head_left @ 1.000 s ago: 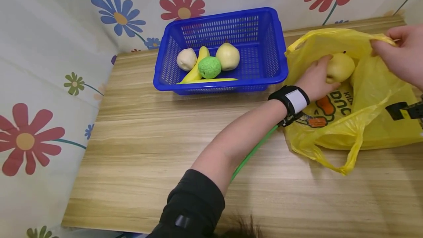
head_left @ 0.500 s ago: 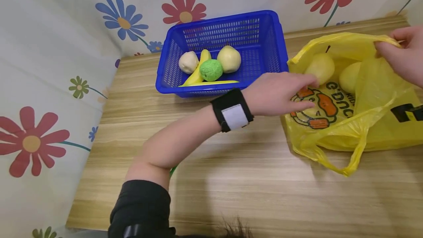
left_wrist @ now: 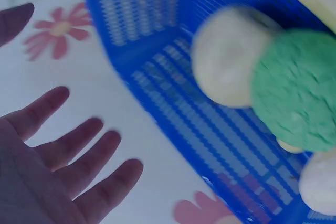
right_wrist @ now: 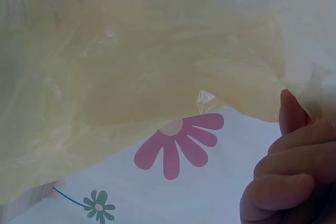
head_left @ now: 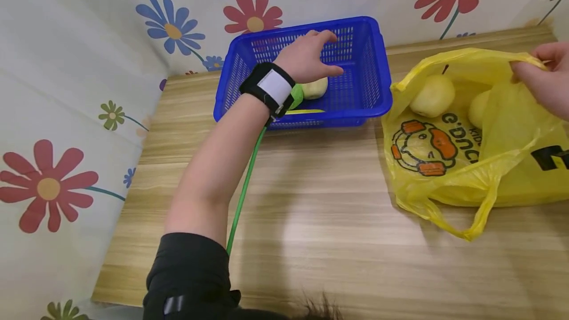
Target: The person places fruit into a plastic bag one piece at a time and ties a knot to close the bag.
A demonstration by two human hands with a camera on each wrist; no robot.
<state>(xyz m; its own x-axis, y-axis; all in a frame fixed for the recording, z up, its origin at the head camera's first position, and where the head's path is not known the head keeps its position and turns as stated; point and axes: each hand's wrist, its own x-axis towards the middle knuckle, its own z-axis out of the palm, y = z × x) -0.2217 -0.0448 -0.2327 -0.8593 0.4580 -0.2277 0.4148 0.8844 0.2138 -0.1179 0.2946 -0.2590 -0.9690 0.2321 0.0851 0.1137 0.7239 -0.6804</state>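
Over the blue basket (head_left: 384,73) my left hand (head_left: 306,58) hovers with fingers spread and nothing in them. Beneath it lie a pale pear (head_left: 316,89), a green crackled ball (left_wrist: 299,90) and a yellow banana (head_left: 306,111). The left wrist view also catches a whitish round item (left_wrist: 320,184) at the basket's lower right. My right hand (head_left: 544,75) pinches the rim of a yellow plastic bag (head_left: 413,196), holding its mouth apart. Inside the bag rest a pear (head_left: 433,95) and a second round yellow fruit (head_left: 480,107), partly hidden by the plastic.
Basket and bag stand side by side on a wood-grain table (head_left: 320,201). Behind them hangs a white flower-print curtain (head_left: 102,23). A green cable (head_left: 244,186) trails from my left wrist along the forearm.
My left hand has let go of the pear inside the bag, come out, and swung left over the basket. The right hand keeps holding the bag's rim.
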